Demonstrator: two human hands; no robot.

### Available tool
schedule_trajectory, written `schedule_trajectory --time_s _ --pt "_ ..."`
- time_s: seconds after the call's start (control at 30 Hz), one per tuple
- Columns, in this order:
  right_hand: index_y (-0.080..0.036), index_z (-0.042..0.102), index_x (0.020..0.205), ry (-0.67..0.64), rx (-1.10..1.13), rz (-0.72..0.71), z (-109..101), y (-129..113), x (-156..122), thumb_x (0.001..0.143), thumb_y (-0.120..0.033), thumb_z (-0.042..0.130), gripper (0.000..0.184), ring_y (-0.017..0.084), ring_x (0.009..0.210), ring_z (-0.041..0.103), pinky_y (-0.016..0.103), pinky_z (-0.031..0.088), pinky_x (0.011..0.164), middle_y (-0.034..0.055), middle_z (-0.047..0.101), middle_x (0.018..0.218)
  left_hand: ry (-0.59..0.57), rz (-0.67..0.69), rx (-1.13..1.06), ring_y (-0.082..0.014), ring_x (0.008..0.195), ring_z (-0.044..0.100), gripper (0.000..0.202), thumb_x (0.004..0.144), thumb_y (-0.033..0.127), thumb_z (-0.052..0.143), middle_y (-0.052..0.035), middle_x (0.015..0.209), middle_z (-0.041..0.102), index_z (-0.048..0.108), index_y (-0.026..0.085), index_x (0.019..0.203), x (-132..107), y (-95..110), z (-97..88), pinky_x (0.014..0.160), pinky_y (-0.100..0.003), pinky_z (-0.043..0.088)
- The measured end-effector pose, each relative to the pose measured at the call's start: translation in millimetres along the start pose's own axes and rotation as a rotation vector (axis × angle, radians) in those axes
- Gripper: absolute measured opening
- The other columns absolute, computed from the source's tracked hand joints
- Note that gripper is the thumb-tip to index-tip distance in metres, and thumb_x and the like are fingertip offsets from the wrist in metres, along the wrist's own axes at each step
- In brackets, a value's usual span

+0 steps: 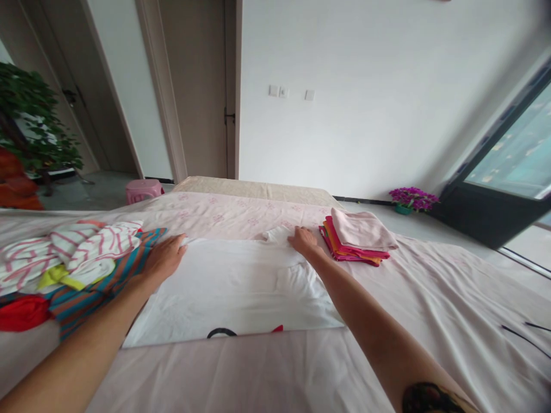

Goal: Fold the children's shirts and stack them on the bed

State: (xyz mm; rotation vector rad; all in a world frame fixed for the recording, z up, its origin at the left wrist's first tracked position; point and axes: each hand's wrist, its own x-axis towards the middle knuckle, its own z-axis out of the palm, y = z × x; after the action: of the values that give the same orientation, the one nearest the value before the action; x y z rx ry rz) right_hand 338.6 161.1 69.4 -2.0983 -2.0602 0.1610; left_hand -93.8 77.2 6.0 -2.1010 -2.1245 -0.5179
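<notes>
A white T-shirt (232, 287) lies folded lengthwise on the bed, its short sleeves at the right end. Bits of a black and red print show along its near edge. At the far left corner, my left hand (169, 256) has its fingers closed on the shirt's hem. My right hand (306, 241) grips the far edge near the sleeve, fingers bent over the cloth; the fingertips are partly hidden. Just right of that hand sits a stack of folded clothes (359, 235), pale pink on top of red and orange.
Unfolded clothes (81, 252), striped, yellow and red, are heaped at the left. A pale pink floral sheet (224, 209) covers the bed. Beyond it stand a pink stool (144, 190), a leafy plant (37, 120) and purple flowers (414, 198). Dark cords (523, 338) lie at the right.
</notes>
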Motion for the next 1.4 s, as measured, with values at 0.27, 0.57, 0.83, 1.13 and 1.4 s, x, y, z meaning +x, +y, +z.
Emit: schedule_trajectory --time_s 0.27,0.57,0.83,1.13,1.4 --pt "-0.015 0.070 0.093 -0.023 0.268 -0.009 -2 7 15 0.076 -0.023 0.056 0.024 0.022 0.085 0.066 0.029 0.048 0.074 0.0080 0.071 0.087 -0.046 -0.091 -0.094 -0.0239 0.115 0.062 0.039 0.082 0.033 0.044 -0.0125 0.119 0.069 0.066 0.015 0.109 17 6 -6.2 0.100 -0.032 0.044" --pt "-0.017 0.056 0.080 0.144 0.796 -0.471 -36 45 -65 0.079 -0.035 0.057 0.018 0.014 0.070 0.055 0.024 0.044 0.065 -0.0001 0.059 0.074 0.092 -0.062 -0.279 -0.0228 0.103 0.064 0.039 0.074 0.038 0.049 -0.0047 0.108 0.070 0.059 0.021 0.107 -25 13 -55.0 0.093 -0.031 0.048" --pt "-0.020 0.067 0.095 -0.012 0.370 -0.320 -20 65 -125 0.070 -0.032 0.066 0.028 0.018 0.076 0.058 0.026 0.042 0.069 0.0015 0.066 0.084 -0.178 0.109 -0.337 -0.0232 0.097 0.065 0.029 0.071 0.034 0.049 -0.0038 0.096 0.072 0.066 0.023 0.091 -76 22 -66.1 0.090 -0.033 0.048" --pt "-0.016 0.067 0.091 0.078 1.028 -0.284 -24 66 -142 0.075 -0.032 0.052 0.027 0.019 0.077 0.061 0.028 0.047 0.073 0.0021 0.067 0.078 -0.047 0.074 -0.343 -0.0211 0.098 0.066 0.025 0.075 0.032 0.047 -0.0021 0.099 0.073 0.064 0.023 0.091 -91 24 -76.9 0.092 -0.030 0.048" --pt "-0.021 0.072 0.105 0.096 0.403 -0.377 -21 76 -161 0.067 -0.024 0.064 0.039 0.026 0.096 0.063 0.037 0.047 0.090 0.0066 0.072 0.102 -0.075 0.142 -0.236 -0.0224 0.098 0.065 0.020 0.076 0.031 0.049 -0.0030 0.098 0.072 0.065 0.025 0.087 -110 26 -69.0 0.088 -0.030 0.048"
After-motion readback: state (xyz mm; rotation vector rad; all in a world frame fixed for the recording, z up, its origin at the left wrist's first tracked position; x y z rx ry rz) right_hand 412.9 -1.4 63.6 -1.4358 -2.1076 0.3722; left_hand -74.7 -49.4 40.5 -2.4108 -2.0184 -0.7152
